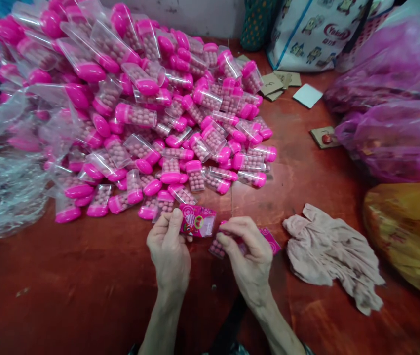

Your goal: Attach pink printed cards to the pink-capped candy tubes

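My left hand (169, 249) is closed on a small candy container with a pink printed label (197, 220), held just above the red table. My right hand (248, 251) pinches the other side, its fingers curled over a clear container of pink candy balls (217, 248) and a pink label strip (271, 239) beneath it. Directly beyond both hands lies a big heap of clear, pink-capped candy containers (139, 113).
Crumpled clear plastic (6, 192) lies at the left. A beige cloth (330, 254) sits right of my hands. Pink plastic bags (395, 113) and a yellow bag (409, 231) line the right edge. Card scraps (282, 81) and a printed bag (317, 29) sit at the back.
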`<state>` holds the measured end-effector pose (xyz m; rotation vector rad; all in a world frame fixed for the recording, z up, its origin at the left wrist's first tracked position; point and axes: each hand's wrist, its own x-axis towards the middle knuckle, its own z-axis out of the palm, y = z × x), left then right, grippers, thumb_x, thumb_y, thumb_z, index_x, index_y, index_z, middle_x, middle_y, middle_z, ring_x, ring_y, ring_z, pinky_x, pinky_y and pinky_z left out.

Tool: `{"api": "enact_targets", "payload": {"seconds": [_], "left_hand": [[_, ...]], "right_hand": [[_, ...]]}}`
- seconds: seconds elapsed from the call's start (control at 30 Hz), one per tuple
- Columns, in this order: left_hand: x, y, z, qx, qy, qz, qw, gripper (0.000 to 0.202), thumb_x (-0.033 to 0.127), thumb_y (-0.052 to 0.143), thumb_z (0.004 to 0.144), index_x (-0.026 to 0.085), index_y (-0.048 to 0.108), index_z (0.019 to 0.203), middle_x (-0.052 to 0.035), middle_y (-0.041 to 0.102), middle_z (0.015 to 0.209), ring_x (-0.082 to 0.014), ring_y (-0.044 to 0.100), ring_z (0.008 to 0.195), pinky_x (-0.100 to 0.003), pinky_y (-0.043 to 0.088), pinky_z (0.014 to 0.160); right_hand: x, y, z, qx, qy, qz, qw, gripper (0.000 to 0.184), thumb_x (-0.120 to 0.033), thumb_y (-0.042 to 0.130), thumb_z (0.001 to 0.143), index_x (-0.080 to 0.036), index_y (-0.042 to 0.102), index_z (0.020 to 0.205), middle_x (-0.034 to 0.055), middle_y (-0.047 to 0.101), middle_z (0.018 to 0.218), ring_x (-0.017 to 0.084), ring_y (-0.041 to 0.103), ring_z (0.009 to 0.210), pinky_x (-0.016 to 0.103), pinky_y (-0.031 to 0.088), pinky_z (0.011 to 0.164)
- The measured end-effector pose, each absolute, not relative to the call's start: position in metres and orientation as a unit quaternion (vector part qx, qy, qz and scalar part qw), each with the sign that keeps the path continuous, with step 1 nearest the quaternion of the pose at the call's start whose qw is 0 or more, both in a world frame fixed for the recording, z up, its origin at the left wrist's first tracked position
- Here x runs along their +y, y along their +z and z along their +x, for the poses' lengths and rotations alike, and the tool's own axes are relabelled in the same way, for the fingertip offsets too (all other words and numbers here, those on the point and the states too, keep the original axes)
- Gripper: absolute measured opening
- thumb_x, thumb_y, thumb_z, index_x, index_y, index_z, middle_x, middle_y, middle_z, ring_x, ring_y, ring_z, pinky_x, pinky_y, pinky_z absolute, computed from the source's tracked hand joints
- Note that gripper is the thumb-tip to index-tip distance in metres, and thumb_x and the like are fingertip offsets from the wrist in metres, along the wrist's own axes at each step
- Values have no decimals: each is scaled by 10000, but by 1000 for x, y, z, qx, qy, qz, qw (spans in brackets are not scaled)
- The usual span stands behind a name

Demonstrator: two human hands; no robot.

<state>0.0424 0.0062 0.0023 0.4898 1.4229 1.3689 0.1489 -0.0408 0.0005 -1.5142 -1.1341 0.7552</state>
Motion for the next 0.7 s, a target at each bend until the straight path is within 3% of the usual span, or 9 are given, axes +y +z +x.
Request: {"api": "enact_targets", "payload": {"seconds": [0.13, 0.27, 0.53, 0.7], "left_hand": [[8, 2, 44, 570, 565, 169, 572, 146, 220, 641, 712, 141, 561, 620, 47, 522, 519, -59, 447, 418, -158, 330, 370], [7, 1, 47, 551, 576, 152, 584, 162, 190, 653, 692, 136, 545, 583, 53, 504, 507, -49, 445, 433, -152, 362, 419], [4, 2, 41, 591, 551, 231, 541, 211, 222, 638, 730, 142, 522, 572, 71, 441, 476, -33, 346, 391, -150, 268, 353], [6, 1, 41, 544, 571, 202, 580, 185, 245, 656, 721, 143, 557, 603, 54, 516, 521, -53, 453, 449, -161, 369, 431]], "right_hand": [[-38, -1, 143, -526, 349, -607, 482, 307, -211, 746, 657, -187, 655, 950, 49, 534, 924, 170, 546, 826, 280, 474, 689], [-37, -5, 143, -536, 343, -602, 482, 83, -138, 669, 731, -190, 681, 795, 44, 524, 912, 149, 533, 797, 270, 463, 673], [-39, -1, 149, -616, 257, -585, 461, 125, -82, 606, 769, -200, 644, 750, 46, 501, 988, 177, 483, 924, 306, 433, 729], [-40, 1, 148, -615, 230, -595, 462, 139, -69, 616, 753, -206, 640, 744, 45, 481, 1052, 196, 453, 982, 345, 425, 787]]}}
